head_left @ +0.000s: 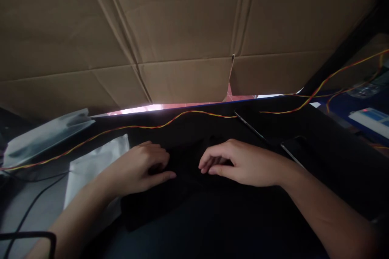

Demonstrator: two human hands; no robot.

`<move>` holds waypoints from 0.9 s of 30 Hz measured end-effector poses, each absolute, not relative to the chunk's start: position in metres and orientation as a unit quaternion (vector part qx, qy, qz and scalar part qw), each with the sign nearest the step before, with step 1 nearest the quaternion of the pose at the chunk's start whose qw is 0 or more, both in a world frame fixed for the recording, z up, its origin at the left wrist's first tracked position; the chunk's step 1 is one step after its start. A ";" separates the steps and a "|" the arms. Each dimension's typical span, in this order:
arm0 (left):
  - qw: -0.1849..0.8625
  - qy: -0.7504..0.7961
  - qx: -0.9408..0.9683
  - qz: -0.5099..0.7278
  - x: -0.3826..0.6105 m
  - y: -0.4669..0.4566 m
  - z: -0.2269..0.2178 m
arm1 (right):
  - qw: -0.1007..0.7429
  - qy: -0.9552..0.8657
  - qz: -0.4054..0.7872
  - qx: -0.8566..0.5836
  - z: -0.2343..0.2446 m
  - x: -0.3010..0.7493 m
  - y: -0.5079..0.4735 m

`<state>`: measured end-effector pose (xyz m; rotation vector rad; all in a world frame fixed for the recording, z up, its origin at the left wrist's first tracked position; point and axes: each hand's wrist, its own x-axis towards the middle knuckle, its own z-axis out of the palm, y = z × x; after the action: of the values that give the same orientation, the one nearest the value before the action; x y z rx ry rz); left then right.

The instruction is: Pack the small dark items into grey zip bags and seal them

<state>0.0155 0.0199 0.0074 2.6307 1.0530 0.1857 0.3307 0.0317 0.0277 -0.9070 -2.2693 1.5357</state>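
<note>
Left hand (146, 170) is showing fingers curling inward side by side, thumb sticking out apart toward the middle; right hand (231, 164) is facing it, fingers bending together, thumb lying near their tips. Can't tell if either is pinching anything, too dark under the fingers. Black material (158, 204) is lying below and between both hands, its outline mostly lost in shadow. White pouch (97, 156) is lying under the left wrist and forearm, partly covered by them. Two dark flat slabs are lying right: one (253, 122) beyond the right hand, another (299, 149) just beside the right forearm. Red-yellow twisted wire (133, 126) is running across behind both hands, breaking from sight at the farther slab. Plastic-wrapped item (45, 137) is sitting far left, black cable (33, 206) nearer. Cardboard (182, 16) is standing behind everything; a blue-and-white box (372, 119) is sitting far right.
</note>
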 end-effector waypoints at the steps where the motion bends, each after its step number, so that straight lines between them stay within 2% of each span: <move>1: 0.150 0.367 0.916 0.067 0.016 0.020 0.008 | 0.124 -0.778 0.535 -0.305 0.028 0.331 0.032; 4: 0.154 0.357 0.917 0.089 0.016 0.019 0.010 | 0.191 -0.745 0.555 -0.317 0.029 0.339 0.038; 6: 0.153 0.344 0.919 0.118 0.015 0.018 0.012 | 0.257 -0.721 0.506 -0.398 0.031 0.349 0.045; 7: 0.147 0.339 0.920 0.134 0.015 0.017 0.014 | 0.261 -0.715 0.459 -0.458 0.032 0.355 0.047; 8: 0.134 0.337 0.920 0.149 0.014 0.017 0.016 | 0.232 -0.716 0.409 -0.517 0.032 0.360 0.050; 10: 0.096 0.348 0.916 0.173 0.013 0.017 0.019 | 0.099 -0.729 0.332 -0.590 0.032 0.369 0.051; 12: 0.058 0.371 0.909 0.184 0.012 0.017 0.020 | -0.012 -0.747 0.298 -0.594 0.030 0.371 0.049; 13: 0.045 0.380 0.905 0.185 0.012 0.017 0.020 | -0.028 -0.756 0.289 -0.586 0.028 0.369 0.047; 17: 0.028 0.385 0.904 0.182 0.014 0.018 0.018 | 0.054 -0.788 0.258 -0.556 0.022 0.351 0.038; 21: 0.028 0.386 0.902 0.190 0.016 0.018 0.019 | 0.094 -0.788 0.291 -0.534 0.024 0.345 0.038; 27: 0.039 0.389 0.897 0.206 0.015 0.017 0.021 | 0.177 -0.753 0.253 -0.581 0.039 0.366 0.040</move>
<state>0.0149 0.0167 0.0214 2.7521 1.1915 0.6307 0.3663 0.0398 0.0392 -1.6434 -2.1323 0.7148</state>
